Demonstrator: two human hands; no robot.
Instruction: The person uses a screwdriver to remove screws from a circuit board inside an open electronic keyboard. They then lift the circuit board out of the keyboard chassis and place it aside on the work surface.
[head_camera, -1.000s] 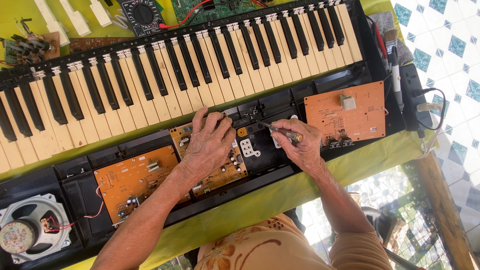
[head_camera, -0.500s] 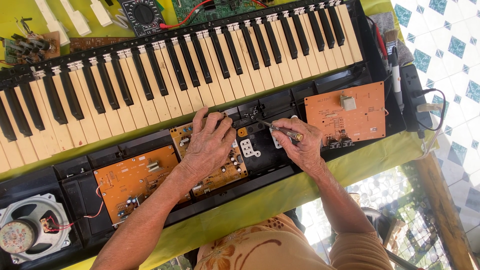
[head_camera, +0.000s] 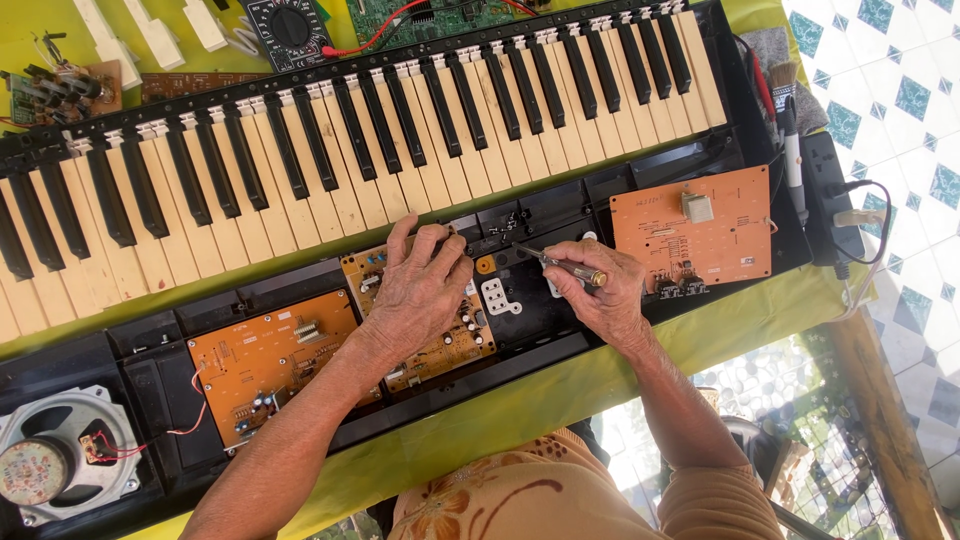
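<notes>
With the left hand (head_camera: 422, 292) pressed flat on the middle circuit board (head_camera: 440, 340), keep the screwdriver (head_camera: 562, 266) pinched in the right hand (head_camera: 600, 292) square to the fastener just beyond its fingers.

White and black keys (head_camera: 330, 150) are striping the opened keyboard, whose casing (head_camera: 560, 345) is showing plain black. Below the keys, three circuit boards are glowing orange: one (head_camera: 262, 362) at the left, one (head_camera: 440, 330) under the left hand (head_camera: 420, 290), one (head_camera: 695, 235) at the right. Beneath the casing a cloth (head_camera: 560, 385) is showing yellow-green. Right of the casing, floor tiles (head_camera: 890, 90) are showing white with teal diamonds. Above the keys a board (head_camera: 440, 15) is showing green, crossed by a red wire (head_camera: 375, 40). The person's shirt (head_camera: 520, 495), below the cloth, is showing tan with a brown floral print.
</notes>
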